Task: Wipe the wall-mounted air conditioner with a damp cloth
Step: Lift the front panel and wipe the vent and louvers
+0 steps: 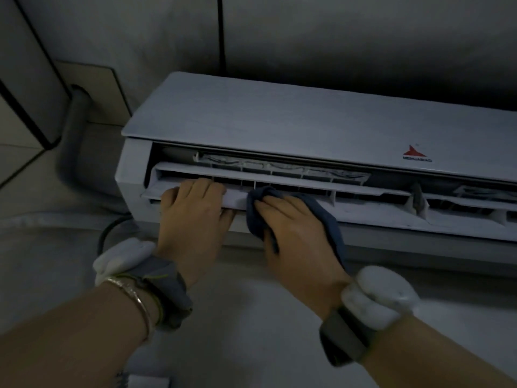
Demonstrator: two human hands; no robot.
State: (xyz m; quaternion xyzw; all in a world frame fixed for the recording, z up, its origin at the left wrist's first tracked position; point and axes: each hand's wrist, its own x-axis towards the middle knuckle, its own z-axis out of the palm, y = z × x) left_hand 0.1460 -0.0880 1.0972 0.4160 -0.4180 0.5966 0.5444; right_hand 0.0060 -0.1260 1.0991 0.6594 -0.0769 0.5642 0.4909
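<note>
Though blurred, air conditioner logo (red).

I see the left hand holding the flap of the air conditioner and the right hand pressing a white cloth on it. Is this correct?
Not quite. The head view shows the cloth is dark blue, not white. The rest holds: the left hand holds the flap of the air conditioner and the right hand presses the cloth on it.

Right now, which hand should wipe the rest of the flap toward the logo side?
Right. The right hand holds the cloth against the flap, with the uncovered stretch on its side. The left hand grips the flap's left end, steadying it, without a cloth.
</note>
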